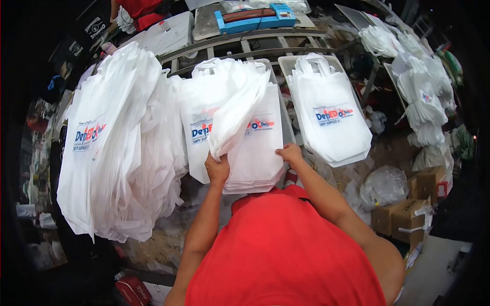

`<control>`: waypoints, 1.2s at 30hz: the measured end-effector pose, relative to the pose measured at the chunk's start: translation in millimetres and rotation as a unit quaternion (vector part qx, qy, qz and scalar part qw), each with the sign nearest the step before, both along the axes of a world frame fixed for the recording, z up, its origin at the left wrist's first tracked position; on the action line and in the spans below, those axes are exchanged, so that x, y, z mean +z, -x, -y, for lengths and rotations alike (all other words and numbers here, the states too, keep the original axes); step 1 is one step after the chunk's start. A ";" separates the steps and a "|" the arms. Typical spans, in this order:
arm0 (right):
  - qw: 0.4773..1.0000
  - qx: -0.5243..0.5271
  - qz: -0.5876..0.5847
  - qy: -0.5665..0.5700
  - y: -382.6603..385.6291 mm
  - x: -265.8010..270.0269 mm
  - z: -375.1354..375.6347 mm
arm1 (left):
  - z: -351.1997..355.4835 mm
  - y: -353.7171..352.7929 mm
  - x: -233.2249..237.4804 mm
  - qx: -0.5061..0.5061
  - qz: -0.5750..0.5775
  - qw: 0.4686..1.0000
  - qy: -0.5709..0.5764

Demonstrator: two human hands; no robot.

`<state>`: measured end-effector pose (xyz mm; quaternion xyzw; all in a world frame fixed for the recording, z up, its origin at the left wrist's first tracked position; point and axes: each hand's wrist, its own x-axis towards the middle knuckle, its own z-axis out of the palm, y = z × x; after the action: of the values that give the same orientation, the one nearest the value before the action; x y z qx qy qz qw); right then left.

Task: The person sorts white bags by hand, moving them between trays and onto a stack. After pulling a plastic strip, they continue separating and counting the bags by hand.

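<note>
A stack of white printed tote bags [255, 171] lies on a board in front of me, handles pointing away. My left hand [218, 169] is closed round the gathered lower end of a white tote bag [237, 112], which slants folded across the stack and partly hides the print. At the stack's right edge, my right hand [291, 154] pinches the side of a bag there. To the left hangs a thick pile of white printed bags [115, 148]. Another neat stack of printed bags [332, 112] rests on a board to the right.
Behind the stacks runs a metal frame [245, 48], with a blue machine [255, 19] beyond it. More white bags [421, 92] are bundled at the far right. Cardboard boxes [403, 214] and a clear plastic bag [384, 187] sit low at right. A person in red [140, 10] is at the back.
</note>
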<state>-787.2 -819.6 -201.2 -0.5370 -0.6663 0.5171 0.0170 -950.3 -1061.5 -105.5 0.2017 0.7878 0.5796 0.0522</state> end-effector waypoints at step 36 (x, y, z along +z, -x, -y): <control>0.991 0.075 -0.103 -0.042 140.1 72.9 -46.5 | 5.1 -63.4 -16.3 -0.329 -0.136 0.910 0.214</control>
<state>-927.3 -773.1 -128.2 -0.4282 -0.7210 0.5404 0.0690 -886.9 -1066.7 -121.7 0.5104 0.7812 0.3143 0.1745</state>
